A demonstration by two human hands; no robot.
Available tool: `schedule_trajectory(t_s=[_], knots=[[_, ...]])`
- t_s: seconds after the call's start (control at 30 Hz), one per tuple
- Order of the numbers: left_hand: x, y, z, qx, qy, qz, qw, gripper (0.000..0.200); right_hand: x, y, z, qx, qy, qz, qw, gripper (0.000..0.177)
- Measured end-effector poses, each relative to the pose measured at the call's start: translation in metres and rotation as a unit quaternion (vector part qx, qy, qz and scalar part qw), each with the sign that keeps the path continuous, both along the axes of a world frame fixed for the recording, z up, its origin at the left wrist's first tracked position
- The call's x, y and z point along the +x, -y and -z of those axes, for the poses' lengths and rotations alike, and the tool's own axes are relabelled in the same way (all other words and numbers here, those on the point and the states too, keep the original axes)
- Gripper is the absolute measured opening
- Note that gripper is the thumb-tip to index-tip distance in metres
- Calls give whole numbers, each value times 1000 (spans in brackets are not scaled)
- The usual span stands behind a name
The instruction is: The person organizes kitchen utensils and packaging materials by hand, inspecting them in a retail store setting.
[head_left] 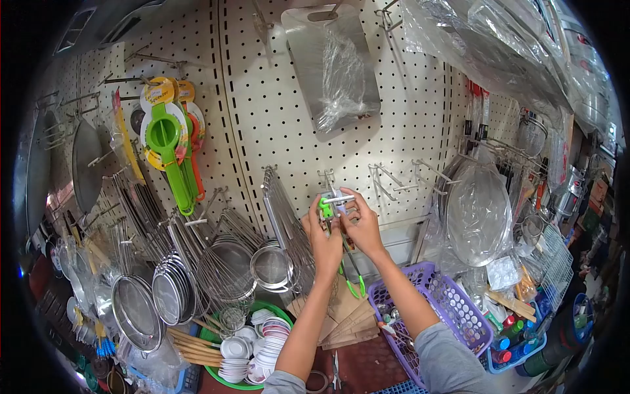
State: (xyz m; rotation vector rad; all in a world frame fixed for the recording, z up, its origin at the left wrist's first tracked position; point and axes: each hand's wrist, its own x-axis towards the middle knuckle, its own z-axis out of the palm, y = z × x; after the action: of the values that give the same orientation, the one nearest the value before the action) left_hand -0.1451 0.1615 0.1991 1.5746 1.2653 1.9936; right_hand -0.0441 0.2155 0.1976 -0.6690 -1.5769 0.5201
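Both hands are raised in front of a perforated wall panel [249, 164], close together at the end of a hook [340, 199]. The left hand [321, 233] has its thumb and fingers closed on a green-ended utensil [326, 208], held just beside that hook. The right hand [361, 226] has its fingers bent around the hook end, next to a pale grey piece; whether its grip is clamped on anything I cannot tell. A dark shaft with a green loop [357, 290] hangs below the hands — probably part of the same utensil, though the fingers cover the join.

To the left of the hands hang sieves [271, 266] and a green squeezer [163, 134]; above, a metal board [305, 65] partly covered in clear plastic. Below them, small white bowls [269, 351] fill a green basket [270, 306] — a purple basket [453, 308] stands to the right, with scissors [336, 373] lying between the two.
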Motion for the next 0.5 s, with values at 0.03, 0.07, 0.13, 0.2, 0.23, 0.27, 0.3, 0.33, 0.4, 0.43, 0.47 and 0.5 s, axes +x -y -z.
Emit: schedule_trajectory(t_s=[0.03, 0.07, 0.13, 0.2, 0.23, 0.27, 0.3, 0.33, 0.4, 0.43, 0.47, 0.5], knots=[[-1, -3, 1, 4, -1, -3, 1000, 66, -1, -3, 1, -2, 1, -4, 1000, 58], [-2, -5, 2, 7, -3, -6, 1000, 67, -3, -6, 1, 2, 3, 1, 1000, 58], [-5, -12, 5, -6, -22, -13, 1000, 70, -5, -11, 1, 10, 7, 10, 1000, 57], [-7, -18, 10, -10, -52, -34, 998, 74, -6, -12, 0, 19, 13, 24, 999, 57], [-6, -20, 12, -7, -71, -51, 996, 76, -6, -13, -2, 24, 16, 31, 999, 57], [-7, -22, 14, -5, -90, -68, 994, 77, -6, -13, -2, 26, 17, 35, 999, 57], [-7, -22, 14, 3, -83, -61, 995, 79, -6, -14, -3, 28, 19, 38, 999, 57], [-6, -23, 15, 10, -76, -53, 996, 80, -6, -15, -3, 29, 21, 41, 999, 56], [-7, -22, 15, 19, -74, -42, 996, 83, -6, -18, -1, 57, 15, 42, 997, 55], [-8, -22, 15, 21, -79, -40, 996, 84, -5, -20, -1, 72, 12, 42, 996, 55], [-9, -22, 15, 23, -84, -37, 996, 85, -5, -20, 0, 62, 15, 39, 997, 56], [-9, -22, 16, 18, -90, -37, 995, 85, -4, -18, -1, 51, 17, 36, 998, 56]])
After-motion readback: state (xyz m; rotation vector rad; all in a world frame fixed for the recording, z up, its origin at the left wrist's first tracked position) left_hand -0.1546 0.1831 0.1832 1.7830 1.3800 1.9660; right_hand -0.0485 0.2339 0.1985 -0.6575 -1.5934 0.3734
